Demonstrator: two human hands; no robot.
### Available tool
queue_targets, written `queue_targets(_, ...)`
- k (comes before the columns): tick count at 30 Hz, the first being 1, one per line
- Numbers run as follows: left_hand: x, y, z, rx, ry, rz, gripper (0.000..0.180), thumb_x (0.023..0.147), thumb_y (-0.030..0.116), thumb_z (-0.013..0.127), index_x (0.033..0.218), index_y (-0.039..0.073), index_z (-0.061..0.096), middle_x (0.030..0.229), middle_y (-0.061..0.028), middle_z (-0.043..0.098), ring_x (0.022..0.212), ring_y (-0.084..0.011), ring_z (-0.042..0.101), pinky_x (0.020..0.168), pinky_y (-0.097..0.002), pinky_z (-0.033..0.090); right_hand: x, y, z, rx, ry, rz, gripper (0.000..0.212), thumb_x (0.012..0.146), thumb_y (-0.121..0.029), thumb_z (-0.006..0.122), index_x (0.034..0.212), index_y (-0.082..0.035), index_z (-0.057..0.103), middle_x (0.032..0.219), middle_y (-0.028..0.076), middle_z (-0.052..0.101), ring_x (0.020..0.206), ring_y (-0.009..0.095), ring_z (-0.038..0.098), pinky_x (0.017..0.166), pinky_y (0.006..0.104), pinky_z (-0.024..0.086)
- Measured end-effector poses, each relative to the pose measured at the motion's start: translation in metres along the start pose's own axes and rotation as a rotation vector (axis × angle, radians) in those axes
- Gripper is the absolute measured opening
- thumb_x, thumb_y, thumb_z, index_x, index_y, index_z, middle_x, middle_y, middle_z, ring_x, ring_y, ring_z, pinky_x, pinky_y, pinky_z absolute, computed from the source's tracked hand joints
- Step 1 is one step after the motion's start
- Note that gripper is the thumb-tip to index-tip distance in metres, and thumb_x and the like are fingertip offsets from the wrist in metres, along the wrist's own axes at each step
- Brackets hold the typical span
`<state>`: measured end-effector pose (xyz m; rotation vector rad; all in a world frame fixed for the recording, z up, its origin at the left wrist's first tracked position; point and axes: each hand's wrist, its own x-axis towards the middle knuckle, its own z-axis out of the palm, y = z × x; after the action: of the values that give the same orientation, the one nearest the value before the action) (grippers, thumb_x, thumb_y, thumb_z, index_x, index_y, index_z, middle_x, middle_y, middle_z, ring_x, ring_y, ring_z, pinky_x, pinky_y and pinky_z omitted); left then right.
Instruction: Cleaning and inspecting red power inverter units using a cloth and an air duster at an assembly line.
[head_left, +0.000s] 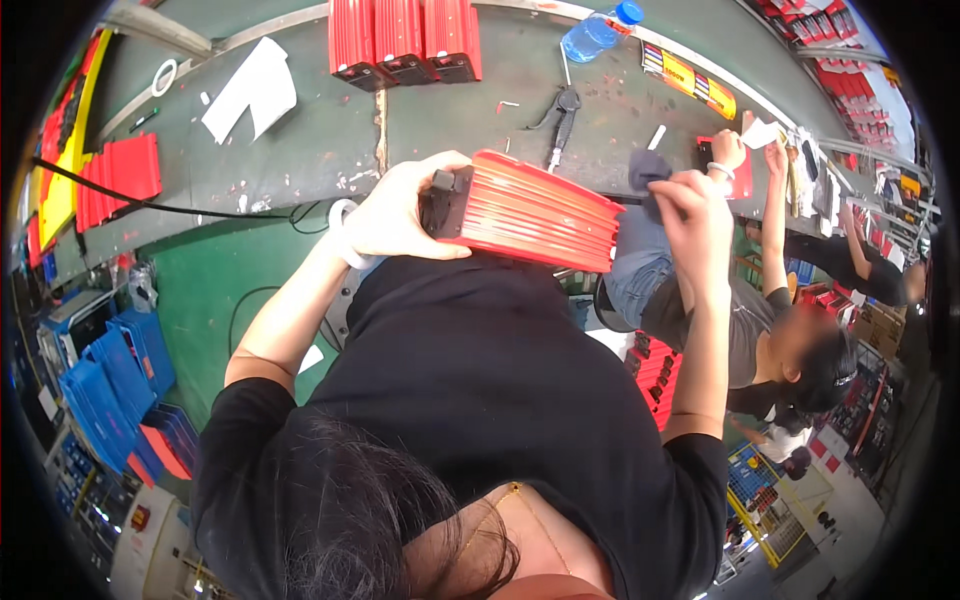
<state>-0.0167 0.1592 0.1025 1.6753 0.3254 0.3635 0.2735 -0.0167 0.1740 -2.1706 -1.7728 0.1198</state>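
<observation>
A red ribbed metal case (540, 210) with a black end panel lies tilted in front of my body, near the bench's front edge. My left hand (405, 212) is closed around its black end, thumb below and fingers above. To the right of the case, my right hand (695, 205) is raised with its fingers pinched on a dark cloth (650, 170). The cloth hangs apart from the case. A white band circles my left wrist.
On the green bench (440, 130) stand several red cases (405, 40). A water bottle (600, 32), an air blow gun (565, 115), a yellow label strip (690, 78) and white paper (255, 90) lie around. A co-worker (745, 340) works close on my right.
</observation>
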Motion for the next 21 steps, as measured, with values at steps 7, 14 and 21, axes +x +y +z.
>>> queue_targets(7, 0.0, 0.004, 0.0, 0.043, -0.019, 0.016, 0.063, 0.054, 0.015, 0.081, 0.109, 0.003, 0.053, 0.094, -0.0092, 0.061, 0.083, -0.0172, 0.059, 0.079, -0.0293, 0.047, 0.007, -0.064, -0.021, 0.353, 0.031, -0.147, 0.02, 0.066, 0.001, 0.072, 0.083, -0.005, 0.065, 0.082, 0.005, 0.062, 0.069, 0.018, 0.06, 0.061, 0.0268, 0.048)
queue_targets(14, -0.002, 0.004, 0.001, 0.174, 0.015, -0.01, 0.061, 0.054, 0.018, 0.08, 0.108, 0.005, 0.055, 0.097, -0.009, 0.062, 0.085, -0.0188, 0.062, 0.077, -0.0292, 0.048, -0.003, -0.084, 0.003, 0.187, -0.15, -0.161, 0.016, 0.069, 0.001, 0.064, 0.084, -0.001, 0.061, 0.083, 0.009, 0.054, 0.073, 0.026, 0.059, 0.063, 0.0338, 0.049)
queue_targets(21, 0.007, 0.017, 0.013, 0.212, 0.026, 0.077, 0.061, 0.056, 0.024, 0.079, 0.11, 0.008, 0.055, 0.088, -0.0112, 0.064, 0.078, -0.0257, 0.064, 0.075, -0.0311, 0.049, 0.028, -0.124, 0.015, 0.327, -0.099, -0.34, 0.015, 0.073, -0.001, 0.062, 0.088, -0.003, 0.06, 0.085, 0.009, 0.056, 0.075, 0.027, 0.06, 0.064, 0.0338, 0.05)
